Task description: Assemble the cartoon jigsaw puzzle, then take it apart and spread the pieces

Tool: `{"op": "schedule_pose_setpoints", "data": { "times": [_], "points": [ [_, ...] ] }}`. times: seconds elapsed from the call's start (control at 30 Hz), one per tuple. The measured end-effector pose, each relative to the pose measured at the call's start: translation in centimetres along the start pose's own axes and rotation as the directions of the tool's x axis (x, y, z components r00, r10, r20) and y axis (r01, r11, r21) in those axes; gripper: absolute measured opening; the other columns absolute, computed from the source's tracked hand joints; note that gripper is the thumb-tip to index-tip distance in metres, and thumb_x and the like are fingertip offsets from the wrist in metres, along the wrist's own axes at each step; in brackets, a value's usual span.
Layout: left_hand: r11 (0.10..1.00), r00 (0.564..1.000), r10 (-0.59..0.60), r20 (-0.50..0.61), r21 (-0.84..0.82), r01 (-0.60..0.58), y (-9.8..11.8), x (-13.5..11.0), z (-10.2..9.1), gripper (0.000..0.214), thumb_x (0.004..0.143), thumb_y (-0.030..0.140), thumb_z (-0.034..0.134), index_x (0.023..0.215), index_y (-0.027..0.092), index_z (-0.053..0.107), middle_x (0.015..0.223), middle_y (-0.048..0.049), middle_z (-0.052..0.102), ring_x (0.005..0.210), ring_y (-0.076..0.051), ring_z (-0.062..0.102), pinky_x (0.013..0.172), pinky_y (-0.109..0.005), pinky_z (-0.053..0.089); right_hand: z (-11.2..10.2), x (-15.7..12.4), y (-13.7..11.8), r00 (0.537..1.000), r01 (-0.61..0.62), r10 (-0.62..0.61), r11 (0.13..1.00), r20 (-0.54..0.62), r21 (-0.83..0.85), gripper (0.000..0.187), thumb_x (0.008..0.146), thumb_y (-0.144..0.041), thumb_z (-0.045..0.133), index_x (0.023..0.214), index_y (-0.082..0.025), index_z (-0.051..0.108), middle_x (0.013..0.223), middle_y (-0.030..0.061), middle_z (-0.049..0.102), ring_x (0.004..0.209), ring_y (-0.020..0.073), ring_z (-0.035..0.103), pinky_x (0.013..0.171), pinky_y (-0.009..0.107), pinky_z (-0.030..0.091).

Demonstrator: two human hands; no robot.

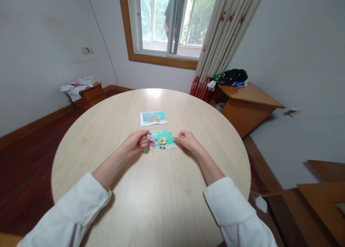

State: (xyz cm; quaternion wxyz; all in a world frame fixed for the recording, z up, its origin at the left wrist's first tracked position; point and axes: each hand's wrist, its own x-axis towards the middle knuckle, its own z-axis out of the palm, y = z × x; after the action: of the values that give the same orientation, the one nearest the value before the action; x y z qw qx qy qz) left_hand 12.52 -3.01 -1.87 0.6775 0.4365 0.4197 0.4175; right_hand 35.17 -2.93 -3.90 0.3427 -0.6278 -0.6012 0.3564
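A turquoise cartoon picture card (161, 140) with a pink starfish figure and a yellow sponge figure lies between my hands, just above or on the table. Its upper right edge has a stepped notch; whether it is made of joined pieces is too small to tell. My left hand (137, 142) is closed, thumb and forefinger at the card's left edge. At the right edge, my right hand (186, 139) pinches with curled fingers. A small greyish spot shows at the lower left corner. Behind it lies a similar printed picture (153, 118) with a white border, flat and untouched.
The round pale wooden table (159, 196) fills the middle. A tilted wooden cabinet (245, 99) with dark cloth (234, 76) stands at right, a small drawer unit (93, 94) with papers at left. Beyond the window (172, 20) a person's dark clothing shows.
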Motion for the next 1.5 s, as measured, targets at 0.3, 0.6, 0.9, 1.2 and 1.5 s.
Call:
{"op": "schedule_pose_setpoints", "data": {
  "times": [0.3,0.6,0.9,1.2,1.5],
  "points": [
    [0.784,0.924,-0.362,0.123,-0.497,0.373,1.2,-1.0,1.0,0.034,0.085,0.008,0.038,0.116,0.001,0.047,0.096,-0.0202,0.064,0.091,-0.023,0.067,0.079,-0.033,0.056,0.8,-0.2,-1.2,0.975,0.124,-0.103,0.987,-0.199,0.099,0.023,0.067,-0.030,0.057,0.056,-0.021,0.038,0.047,-0.0091,0.031,0.046,0.0078,0.029,0.047,0.022,0.021],
    [0.917,0.943,-0.258,0.209,-0.254,0.307,-0.7,-0.7,0.2,0.021,0.080,0.007,0.055,0.100,0.007,0.061,0.098,-0.0149,0.069,0.094,-0.019,0.067,0.095,-0.033,0.048,3.1,-2.4,-3.2,0.943,0.333,-0.333,0.943,-0.009,0.031,0.010,0.077,-0.027,0.055,0.072,-0.018,0.055,0.055,-0.0059,0.044,0.054,0.0096,0.041,0.054,0.021,0.033],
    [0.979,0.946,-0.202,0.254,0.016,0.205,-1.1,-0.5,-0.1,0.011,0.078,0.018,0.065,0.074,0.011,0.058,0.064,-0.0026,0.062,0.054,-0.007,0.056,0.060,-0.022,0.049,3.8,-2.8,-3.2,0.851,0.522,-0.518,0.852,0.081,-0.037,0.016,0.083,-0.023,0.057,0.093,-0.017,0.068,0.085,0.0043,0.067,0.078,0.0133,0.057,0.074,0.027,0.042],
    [0.984,0.985,-0.018,-0.170,0.170,0.047,0.7,0.7,-2.7,0.015,0.067,0.020,0.068,0.064,0.013,0.056,0.051,0.0044,0.047,0.043,-0.004,0.036,0.043,-0.018,0.029,3.6,-2.4,-2.1,0.840,0.543,-0.529,0.815,0.123,-0.204,0.021,0.081,-0.019,0.061,0.100,-0.019,0.068,0.098,0.0079,0.064,0.093,0.0176,0.057,0.086,0.034,0.042],
    [0.687,0.892,0.321,-0.318,0.727,0.012,0.0,2.5,-5.4,0.012,0.065,0.024,0.063,0.063,0.013,0.069,0.057,-0.0037,0.065,0.057,-0.016,0.055,0.054,-0.026,0.036,3.5,-3.3,-2.4,0.813,0.571,-0.451,0.740,0.367,-0.355,0.038,0.082,-0.023,0.061,0.120,-0.023,0.060,0.125,0.0112,0.056,0.117,0.0232,0.050,0.099,0.043,0.034]
  ]
}}
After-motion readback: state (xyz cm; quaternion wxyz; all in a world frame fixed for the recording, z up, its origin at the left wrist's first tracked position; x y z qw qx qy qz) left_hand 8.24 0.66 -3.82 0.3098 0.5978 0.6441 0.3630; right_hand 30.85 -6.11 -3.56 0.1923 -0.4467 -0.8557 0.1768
